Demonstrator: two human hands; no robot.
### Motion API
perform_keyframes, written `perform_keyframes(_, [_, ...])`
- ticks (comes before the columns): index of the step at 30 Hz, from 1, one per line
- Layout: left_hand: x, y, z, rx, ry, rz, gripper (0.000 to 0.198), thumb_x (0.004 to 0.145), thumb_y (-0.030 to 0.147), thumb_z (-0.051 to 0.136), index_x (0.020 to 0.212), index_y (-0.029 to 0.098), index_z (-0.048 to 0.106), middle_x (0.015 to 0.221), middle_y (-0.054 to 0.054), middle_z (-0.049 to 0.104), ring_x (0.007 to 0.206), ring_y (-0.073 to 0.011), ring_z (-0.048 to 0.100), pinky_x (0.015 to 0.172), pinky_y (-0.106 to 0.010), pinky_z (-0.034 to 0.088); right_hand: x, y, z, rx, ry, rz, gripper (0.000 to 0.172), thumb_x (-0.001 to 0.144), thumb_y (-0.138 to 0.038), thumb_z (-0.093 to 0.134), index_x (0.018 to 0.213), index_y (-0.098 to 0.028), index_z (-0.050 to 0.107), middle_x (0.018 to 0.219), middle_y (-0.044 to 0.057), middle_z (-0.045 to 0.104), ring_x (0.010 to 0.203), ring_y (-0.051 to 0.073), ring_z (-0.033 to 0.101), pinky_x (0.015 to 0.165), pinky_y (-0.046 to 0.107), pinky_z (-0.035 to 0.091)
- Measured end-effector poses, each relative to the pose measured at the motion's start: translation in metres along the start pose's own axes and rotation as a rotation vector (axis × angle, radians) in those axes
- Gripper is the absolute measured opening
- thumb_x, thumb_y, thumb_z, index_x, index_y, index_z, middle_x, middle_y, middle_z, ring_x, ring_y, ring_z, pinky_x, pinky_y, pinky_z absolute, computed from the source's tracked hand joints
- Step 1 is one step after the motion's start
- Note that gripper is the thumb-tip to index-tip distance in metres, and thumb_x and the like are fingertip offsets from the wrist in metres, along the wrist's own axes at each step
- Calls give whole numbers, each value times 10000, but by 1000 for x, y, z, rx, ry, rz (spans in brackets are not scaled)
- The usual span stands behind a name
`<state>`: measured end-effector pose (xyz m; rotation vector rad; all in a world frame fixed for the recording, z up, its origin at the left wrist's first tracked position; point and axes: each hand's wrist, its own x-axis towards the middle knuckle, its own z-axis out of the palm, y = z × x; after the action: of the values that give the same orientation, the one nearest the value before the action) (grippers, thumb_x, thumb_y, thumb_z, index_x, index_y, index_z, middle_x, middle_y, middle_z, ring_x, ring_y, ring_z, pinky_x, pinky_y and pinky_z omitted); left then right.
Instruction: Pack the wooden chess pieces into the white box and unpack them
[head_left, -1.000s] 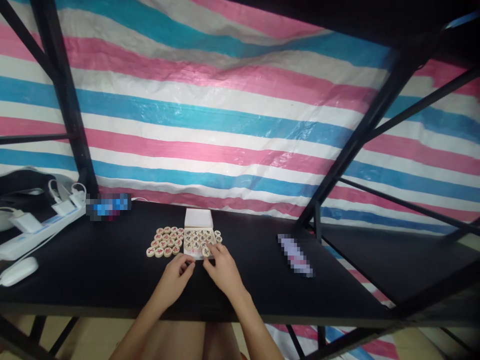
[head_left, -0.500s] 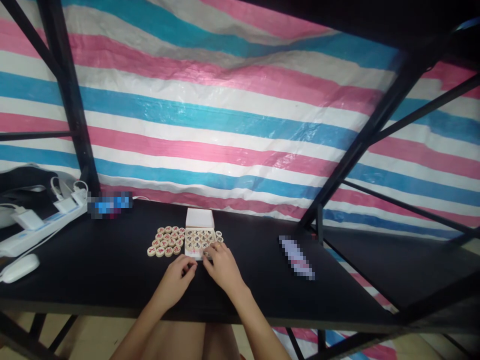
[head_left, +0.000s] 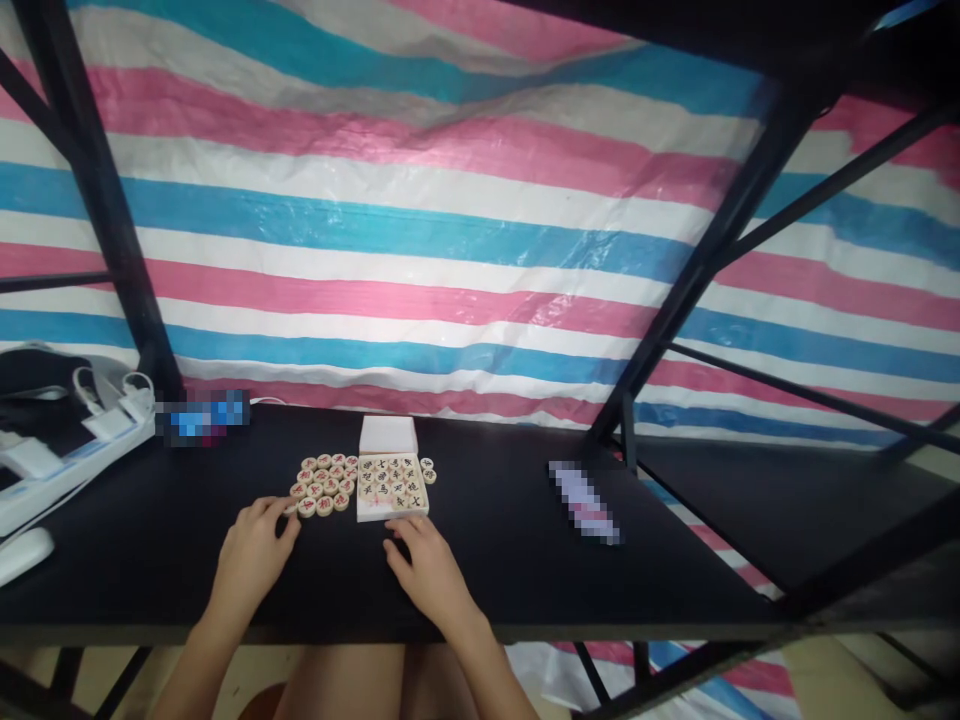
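Note:
Rows of round Chinese chess pieces with red characters (head_left: 324,484) lie on the black table. My left hand (head_left: 255,550) is at their near left corner, fingers and thumb closed around the corner piece (head_left: 291,508), which is partly hidden. To the right stands an open white box (head_left: 372,515) holding rows of pieces with black characters (head_left: 390,477). Its near left part shows bare bottom. Just in front of the box is my right hand (head_left: 429,572), thumb and fingers apart with nothing between them. Two more black-character pieces (head_left: 428,470) lie by the box's right side.
The box's white lid (head_left: 388,435) stands behind it. A blurred-out pale object (head_left: 585,503) lies on the right. At left are a white power strip (head_left: 82,455) with plugs, a white mouse-like object (head_left: 26,555) and another blurred blue item (head_left: 202,418). Black metal posts (head_left: 112,200) frame the table.
My left hand has moved left, from in front of the box to the red pieces' corner. My right hand has drawn back from inside the box, where pieces now show at the near right.

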<state>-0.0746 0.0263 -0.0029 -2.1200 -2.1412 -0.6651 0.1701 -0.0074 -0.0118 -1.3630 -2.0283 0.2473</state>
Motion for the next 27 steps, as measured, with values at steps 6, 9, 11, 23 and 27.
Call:
perform_keyframes(6, [-8,-5,-4,91,4,16,283,842,259,424,997,201,654,1003,-81,678,904,-271,597,724,-332,446,-5,-1,4,48,6,37,219,836,-162,504,1011,-205,627,969,65,629,946,226,566,858,343,464])
perform_keyframes(9, [-16,-2,-1,-8,77,-23,262,826,256,437,963,201,653,994,-79,680,887,-276,608,740,-353,457,-5,-1,3,87,13,65,201,828,-156,503,966,-206,641,929,58,636,903,220,579,809,332,476])
perform_keyframes(11, [-22,13,3,-210,122,10,272,806,286,473,1011,212,635,1004,-67,675,903,-252,612,785,-338,470,-5,-2,0,134,21,78,192,824,-164,514,959,-198,647,893,54,640,873,213,584,788,325,476])
perform_keyframes(23, [-17,84,30,-809,-164,270,262,724,200,550,972,205,635,859,-34,643,700,-157,571,677,-279,503,-2,3,-4,507,18,129,216,847,-247,525,1038,-203,617,796,7,679,706,140,615,659,227,473])
perform_keyframes(27, [-20,80,28,-843,-197,310,227,735,202,559,951,200,630,830,-24,628,681,-141,569,660,-259,498,-2,3,-2,451,18,104,202,851,-237,515,1011,-202,633,817,24,681,738,155,620,684,244,470])
